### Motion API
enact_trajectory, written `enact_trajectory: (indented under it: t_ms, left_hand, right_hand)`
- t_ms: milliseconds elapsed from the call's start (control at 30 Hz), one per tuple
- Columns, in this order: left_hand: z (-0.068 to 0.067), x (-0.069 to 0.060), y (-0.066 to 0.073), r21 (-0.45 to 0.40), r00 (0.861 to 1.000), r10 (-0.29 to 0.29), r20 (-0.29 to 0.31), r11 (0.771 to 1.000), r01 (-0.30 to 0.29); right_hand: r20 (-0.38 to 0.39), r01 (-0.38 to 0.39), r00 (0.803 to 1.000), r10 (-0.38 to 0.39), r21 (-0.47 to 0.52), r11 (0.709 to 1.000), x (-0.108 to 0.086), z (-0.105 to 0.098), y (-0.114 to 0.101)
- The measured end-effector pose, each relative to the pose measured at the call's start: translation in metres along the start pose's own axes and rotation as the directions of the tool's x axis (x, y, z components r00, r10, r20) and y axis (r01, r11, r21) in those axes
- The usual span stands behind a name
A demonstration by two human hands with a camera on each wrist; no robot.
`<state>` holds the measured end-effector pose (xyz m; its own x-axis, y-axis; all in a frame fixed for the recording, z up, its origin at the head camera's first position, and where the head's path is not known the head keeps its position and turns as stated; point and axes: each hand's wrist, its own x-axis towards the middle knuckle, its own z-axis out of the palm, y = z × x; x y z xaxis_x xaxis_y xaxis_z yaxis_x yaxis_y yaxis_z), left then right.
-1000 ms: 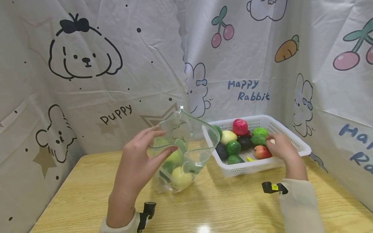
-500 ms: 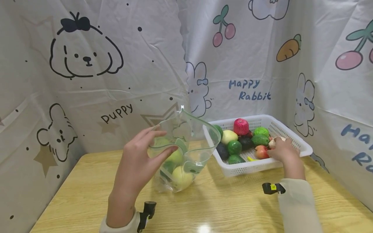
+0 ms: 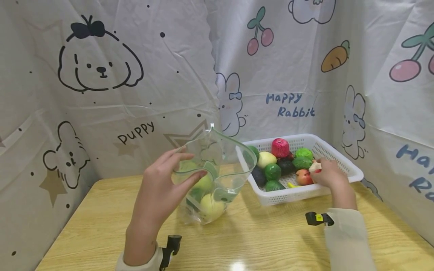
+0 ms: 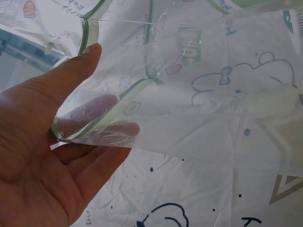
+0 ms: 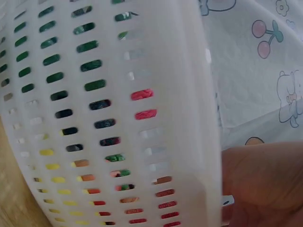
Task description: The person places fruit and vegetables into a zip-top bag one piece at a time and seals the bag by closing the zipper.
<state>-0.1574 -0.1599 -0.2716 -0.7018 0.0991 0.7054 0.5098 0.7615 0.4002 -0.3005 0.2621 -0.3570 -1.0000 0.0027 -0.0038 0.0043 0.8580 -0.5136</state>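
In the head view my left hand [image 3: 159, 195] grips the rim of a clear zip bag [image 3: 234, 177] with a green-edged mouth. Its thumb is on one side of the rim, and in the left wrist view its fingers [image 4: 124, 128] show through the plastic. The bag stands wide-mouthed on the table with several pale green and dark green fruits [image 3: 211, 207] inside. My right hand [image 3: 333, 177] reaches into a white basket [image 3: 291, 196] and holds a cream-coloured, rounded thing [image 3: 315, 166] between thumb and fingers, beside a red-yellow fruit [image 3: 303, 177]. Its fingertips are partly hidden.
The basket also bears a deep pink round fruit [image 3: 280, 147], a pale yellow one [image 3: 266, 160], a dark avocado-like one [image 3: 286, 166], several green ones and a small yellow piece [image 3: 292, 185]. A printed cloth [image 3: 169, 94] walls in the wooden table [image 3: 257, 233].
My right hand spread over the cream-coloured thing half a second ago and now has its fingers drawn together around it, still inside the basket. The left hand and bag stay in place.
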Motion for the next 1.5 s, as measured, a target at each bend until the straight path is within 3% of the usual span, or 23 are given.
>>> enact_trajectory:
  t_ms: [133, 300, 467, 567, 633, 733, 833, 967, 1033, 1100, 1267, 1500]
  left_hand:
    - [0.0, 0.0, 0.001, 0.002, 1.0, 0.004, 0.0, 1.0, -0.004]
    - [0.0, 0.0, 0.0, 0.006, 1.0, 0.01, -0.009, 1.0, -0.01]
    - [0.001, 0.0, 0.001, 0.0, 1.0, 0.011, -0.012, 1.0, -0.011]
    - [0.002, 0.0, 0.001, -0.003, 1.0, 0.014, -0.011, 1.0, -0.014]
    - [0.002, 0.0, 0.001, -0.003, 1.0, 0.018, -0.01, 1.0, -0.018]
    - [0.002, 0.0, 0.002, -0.004, 1.0, 0.019, -0.005, 1.0, -0.019]
    - [0.003, 0.0, 0.002, -0.006, 1.0, 0.018, -0.003, 1.0, -0.018]
    - [0.004, 0.0, 0.002, -0.002, 1.0, 0.02, -0.005, 1.0, -0.02]
    - [0.004, 0.001, 0.002, 0.0, 1.0, 0.022, -0.006, 1.0, -0.022]
    - [0.004, 0.001, 0.002, 0.001, 1.0, 0.024, -0.007, 1.0, -0.024]
    - [0.005, 0.002, 0.002, -0.001, 1.0, 0.031, -0.006, 1.0, -0.031]
    - [0.006, 0.0, 0.003, 0.004, 0.999, 0.035, 0.004, 0.999, -0.035]
  right_hand:
    - [-0.041, 0.042, 0.998, -0.04, 0.052, 0.998, -0.004, -0.006, -0.007]
    - [-0.143, 0.127, 0.982, -0.121, 0.036, 0.991, -0.013, -0.015, -0.025]
    - [-0.255, 0.203, 0.948, -0.189, 0.028, 0.979, -0.03, -0.026, -0.05]
    - [-0.331, 0.26, 0.915, -0.232, 0.041, 0.965, -0.045, -0.032, -0.068]
    - [-0.387, 0.315, 0.882, -0.269, 0.06, 0.947, -0.057, -0.034, -0.081]
    - [-0.471, 0.43, 0.813, -0.342, 0.092, 0.898, -0.074, -0.033, -0.104]
    - [-0.553, 0.587, 0.708, -0.44, 0.113, 0.802, -0.087, -0.026, -0.128]
    - [-0.601, 0.769, 0.546, -0.584, 0.084, 0.633, -0.098, -0.014, -0.152]
    - [-0.593, 0.817, 0.495, -0.635, 0.067, 0.573, -0.101, -0.009, -0.159]
    - [-0.581, 0.84, 0.467, -0.667, 0.055, 0.54, -0.104, -0.005, -0.165]
    - [-0.557, 0.84, 0.468, -0.686, 0.04, 0.541, -0.106, 0.002, -0.171]
    - [-0.514, 0.821, 0.509, -0.691, 0.05, 0.568, -0.107, 0.01, -0.173]
